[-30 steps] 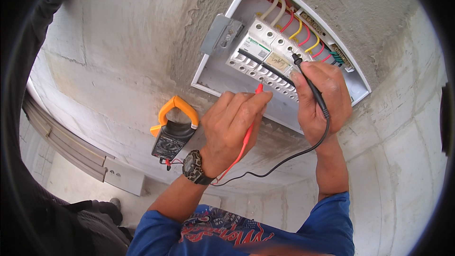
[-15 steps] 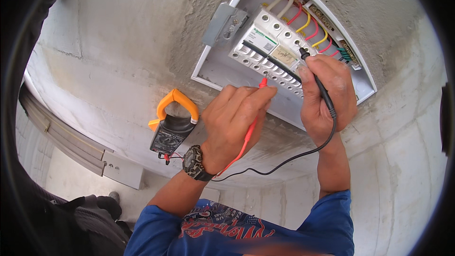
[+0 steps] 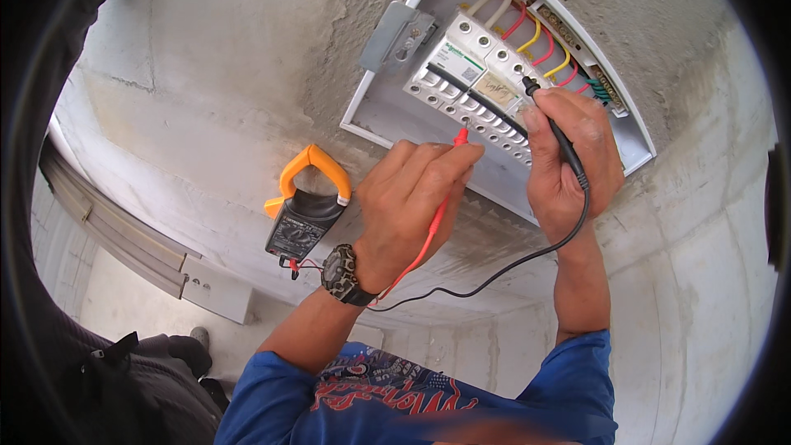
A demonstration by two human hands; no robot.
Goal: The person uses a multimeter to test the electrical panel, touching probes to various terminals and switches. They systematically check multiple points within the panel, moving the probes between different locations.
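Breakers (image 3: pixel 457 66) filled the open panel box (image 3: pixel 377 111) at one o'clock, set into the wall (image 3: pixel 206 49). The left hand (image 3: pixel 412 198), near the centre, was closed around the red probe (image 3: pixel 461 137), its tip aimed toward twelve o'clock at the lower terminals (image 3: pixel 449 110). The right hand (image 3: pixel 581 152), between two and three o'clock, pinched the black probe (image 3: pixel 568 148) between thumb and fingers, its tip at the upper terminals (image 3: pixel 484 40). Both grips sat behind the tips, presumably for fine aim with skin clear of metal; actual contact could not be told. The clamp meter (image 3: pixel 301 222) was at nine o'clock, beside the left hand, facing outward, likely for easy reading; its support was unclear. The black lead (image 3: pixel 494 280) curved loosely, apparently giving the wrist slack.
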